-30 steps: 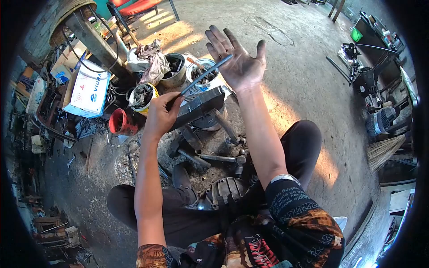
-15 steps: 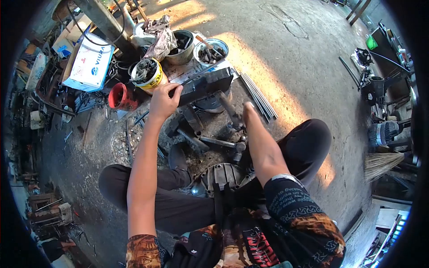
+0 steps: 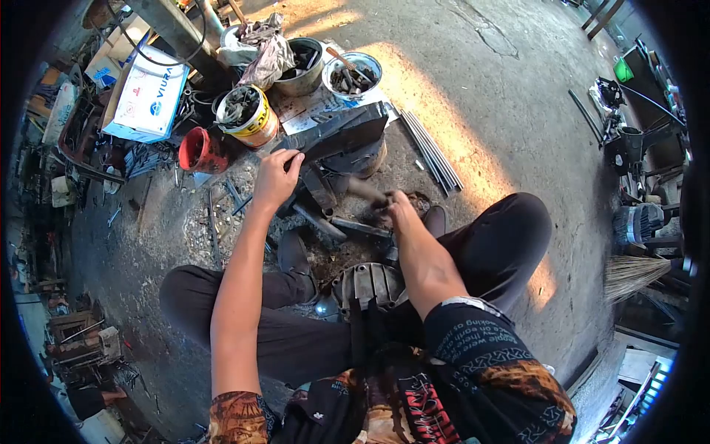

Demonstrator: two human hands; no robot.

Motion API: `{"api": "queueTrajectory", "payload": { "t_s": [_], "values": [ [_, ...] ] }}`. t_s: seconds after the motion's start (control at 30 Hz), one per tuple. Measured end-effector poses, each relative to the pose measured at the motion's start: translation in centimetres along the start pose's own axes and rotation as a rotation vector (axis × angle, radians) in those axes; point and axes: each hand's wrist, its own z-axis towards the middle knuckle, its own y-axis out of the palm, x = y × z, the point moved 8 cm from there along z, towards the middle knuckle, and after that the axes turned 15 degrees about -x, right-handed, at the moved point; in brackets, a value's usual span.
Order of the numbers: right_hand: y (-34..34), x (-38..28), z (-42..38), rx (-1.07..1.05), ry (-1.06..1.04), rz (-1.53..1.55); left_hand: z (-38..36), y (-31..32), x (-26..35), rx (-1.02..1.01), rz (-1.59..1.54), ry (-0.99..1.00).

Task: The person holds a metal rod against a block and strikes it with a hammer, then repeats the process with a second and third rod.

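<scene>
My left hand (image 3: pixel 277 177) is pinched closed at the left end of a dark anvil-like steel block (image 3: pixel 347 133). It grips a thin metal rod, mostly hidden now by the fingers and hard to make out against the block. Below the block's right side, my right hand (image 3: pixel 398 207) is closed around a hammer (image 3: pixel 361 188), which is smeared by motion and apart from the block's top. Other hammers (image 3: pixel 319 222) lie around the block's base, between my feet. Nearer to me sits a ribbed metal casting (image 3: pixel 370 287).
Behind the block stand a red bucket (image 3: pixel 203 152), a yellow bucket (image 3: pixel 259 122), a dark bucket (image 3: pixel 302 74) and a white bucket (image 3: pixel 347 85) holding scraps. Long metal bars (image 3: pixel 433 152) lie to the right. A white-and-blue box (image 3: pixel 148 96) is at left, a broom (image 3: pixel 632 274) at right.
My right hand has moved down and left with the hammer, which has swung lower below the block. My left hand has shifted slightly down and keeps its pinch.
</scene>
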Motion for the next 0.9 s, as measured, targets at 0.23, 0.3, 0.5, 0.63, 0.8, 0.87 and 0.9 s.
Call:
{"api": "queueTrajectory", "payload": {
  "t_s": [0.23,0.3,0.5,0.63,0.8,0.87,0.9],
  "values": [
    [4.3,0.5,-6.9,0.359,-0.338,0.009,-1.3,1.4,-0.7,-0.097,-0.078,-0.089],
    [3.8,-3.9,-7.5,0.486,-0.479,0.017,-1.1,1.5,-0.9,-0.072,-0.104,-0.098],
    [19.6,-14.1,-21.2,0.374,-1.070,-0.356,-0.1,1.6,-1.1,-0.089,-0.109,-0.178],
    [30.9,-15.2,-29.1,0.113,-0.989,-0.677,0.1,1.6,-1.5,-0.150,-0.142,-0.246],
    [35.7,-11.4,-33.8,0.304,-0.929,-1.304,0.5,1.9,-2.1,-0.185,-0.127,-0.243],
    [36.9,-7.8,-34.0,0.261,-0.935,-1.347,0.4,1.7,-1.8,-0.189,-0.114,-0.258],
    [37.0,-6.8,-33.3,0.197,-0.993,-1.343,0.1,1.8,-2.0,-0.203,-0.089,-0.280]
  ]
}}
